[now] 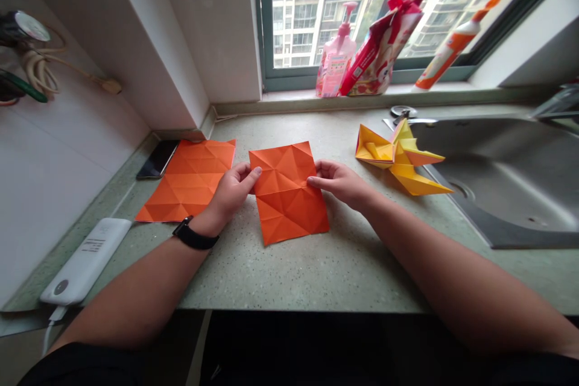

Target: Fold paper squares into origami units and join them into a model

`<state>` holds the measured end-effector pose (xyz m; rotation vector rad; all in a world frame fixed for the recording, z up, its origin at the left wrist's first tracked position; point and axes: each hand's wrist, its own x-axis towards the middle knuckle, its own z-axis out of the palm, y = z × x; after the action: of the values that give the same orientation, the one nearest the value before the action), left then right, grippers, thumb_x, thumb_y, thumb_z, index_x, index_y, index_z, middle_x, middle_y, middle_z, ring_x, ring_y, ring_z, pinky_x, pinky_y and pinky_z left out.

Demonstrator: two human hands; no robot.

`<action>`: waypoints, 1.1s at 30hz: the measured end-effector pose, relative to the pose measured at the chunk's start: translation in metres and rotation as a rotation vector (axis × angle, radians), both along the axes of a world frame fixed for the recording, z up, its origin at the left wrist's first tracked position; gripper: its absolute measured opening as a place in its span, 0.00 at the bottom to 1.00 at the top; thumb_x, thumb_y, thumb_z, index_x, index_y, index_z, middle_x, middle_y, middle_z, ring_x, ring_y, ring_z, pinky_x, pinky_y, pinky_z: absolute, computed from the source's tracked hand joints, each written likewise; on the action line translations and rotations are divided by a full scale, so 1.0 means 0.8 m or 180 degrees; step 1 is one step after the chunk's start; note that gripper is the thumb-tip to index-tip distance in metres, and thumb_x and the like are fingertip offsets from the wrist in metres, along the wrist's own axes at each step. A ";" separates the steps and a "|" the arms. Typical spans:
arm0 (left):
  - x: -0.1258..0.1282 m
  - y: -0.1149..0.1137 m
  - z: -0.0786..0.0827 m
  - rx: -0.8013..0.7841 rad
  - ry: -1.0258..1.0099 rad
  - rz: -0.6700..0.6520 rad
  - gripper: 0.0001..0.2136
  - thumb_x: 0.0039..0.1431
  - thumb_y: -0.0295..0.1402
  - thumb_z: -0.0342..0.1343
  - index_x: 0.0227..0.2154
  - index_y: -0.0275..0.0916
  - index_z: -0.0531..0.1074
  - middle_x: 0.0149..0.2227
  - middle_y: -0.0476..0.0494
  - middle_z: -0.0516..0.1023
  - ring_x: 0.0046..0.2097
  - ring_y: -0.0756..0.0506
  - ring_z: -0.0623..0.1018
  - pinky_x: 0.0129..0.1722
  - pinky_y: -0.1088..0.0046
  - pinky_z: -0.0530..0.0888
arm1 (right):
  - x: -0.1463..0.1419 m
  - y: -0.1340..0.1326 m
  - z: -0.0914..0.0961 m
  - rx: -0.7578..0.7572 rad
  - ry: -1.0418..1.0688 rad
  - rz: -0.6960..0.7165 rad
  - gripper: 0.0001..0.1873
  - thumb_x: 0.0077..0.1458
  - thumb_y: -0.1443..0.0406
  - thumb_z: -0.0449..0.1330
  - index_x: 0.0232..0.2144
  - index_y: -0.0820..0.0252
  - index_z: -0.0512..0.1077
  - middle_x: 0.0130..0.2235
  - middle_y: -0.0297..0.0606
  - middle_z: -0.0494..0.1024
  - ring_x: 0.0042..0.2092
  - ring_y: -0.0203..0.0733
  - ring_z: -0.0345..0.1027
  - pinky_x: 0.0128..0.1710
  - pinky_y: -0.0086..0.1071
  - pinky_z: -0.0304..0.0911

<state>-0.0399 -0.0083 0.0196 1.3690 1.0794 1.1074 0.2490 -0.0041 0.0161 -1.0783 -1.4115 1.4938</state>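
An orange sheet of paper (289, 211), marked with a grid of straight and diagonal creases, is held up slightly above the counter. My left hand (233, 190) pinches its left edge, thumb on the front. At the right edge my right hand (339, 181) grips it the same way, with the fingers behind the paper partly hidden. Left of it lies more creased orange paper (185, 181), partly covered by my left hand. Folded yellow paper pieces (398, 160) sit to the right, near the sink.
A steel sink (520, 240) borders the counter (289, 283) on the right. A dark phone (156, 160) and a white power bank (88, 262) with a cable lie at left. On the windowsill stand a pink pump bottle (335, 63), a red bag (380, 51) and an orange-white tube (452, 51).
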 end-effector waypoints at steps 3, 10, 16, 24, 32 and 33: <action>-0.001 -0.001 0.000 -0.0296 0.0007 -0.0450 0.24 0.57 0.49 0.74 0.48 0.38 0.76 0.47 0.39 0.85 0.44 0.42 0.85 0.42 0.67 0.81 | 0.001 0.001 0.002 -0.0005 0.0088 -0.0112 0.21 0.48 0.54 0.79 0.40 0.53 0.80 0.45 0.38 0.88 0.47 0.47 0.82 0.51 0.42 0.78; -0.003 0.002 -0.008 -0.0219 0.0328 -0.0507 0.18 0.59 0.42 0.71 0.47 0.37 0.77 0.46 0.39 0.84 0.42 0.43 0.84 0.42 0.66 0.81 | -0.001 -0.001 0.000 -0.0034 -0.0225 -0.0151 0.22 0.49 0.58 0.78 0.45 0.53 0.78 0.45 0.39 0.86 0.41 0.44 0.80 0.38 0.35 0.77; -0.010 0.003 -0.008 0.0228 0.1313 -0.0054 0.13 0.67 0.36 0.62 0.50 0.39 0.71 0.38 0.45 0.80 0.33 0.47 0.78 0.34 0.69 0.79 | 0.006 0.003 -0.001 -0.0486 -0.0490 -0.0296 0.25 0.55 0.66 0.74 0.54 0.55 0.73 0.31 0.29 0.78 0.30 0.38 0.73 0.27 0.29 0.69; -0.025 -0.005 0.003 0.2673 0.2819 -0.0992 0.25 0.61 0.17 0.53 0.58 0.43 0.73 0.64 0.37 0.73 0.66 0.36 0.73 0.69 0.47 0.73 | 0.013 0.005 0.010 -0.1176 -0.0190 -0.0498 0.46 0.56 0.70 0.75 0.72 0.54 0.63 0.41 0.38 0.85 0.40 0.42 0.82 0.31 0.28 0.76; -0.018 -0.004 0.000 0.2836 0.2534 -0.1285 0.13 0.71 0.28 0.59 0.56 0.43 0.76 0.60 0.36 0.79 0.61 0.37 0.78 0.63 0.51 0.77 | 0.015 0.005 0.012 -0.1475 0.0302 -0.0476 0.45 0.54 0.73 0.75 0.70 0.55 0.65 0.50 0.45 0.86 0.45 0.45 0.84 0.40 0.31 0.82; -0.018 -0.004 0.002 0.2860 0.2513 -0.1297 0.13 0.72 0.28 0.59 0.56 0.43 0.77 0.59 0.37 0.80 0.60 0.38 0.78 0.62 0.52 0.78 | 0.015 0.005 0.012 -0.1494 0.0317 -0.0493 0.45 0.54 0.73 0.75 0.70 0.55 0.65 0.51 0.46 0.86 0.47 0.45 0.84 0.42 0.32 0.82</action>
<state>-0.0540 -0.0114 0.0210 2.7544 0.7390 0.7474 0.2609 -0.0002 0.0255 -1.3377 -0.9039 1.7824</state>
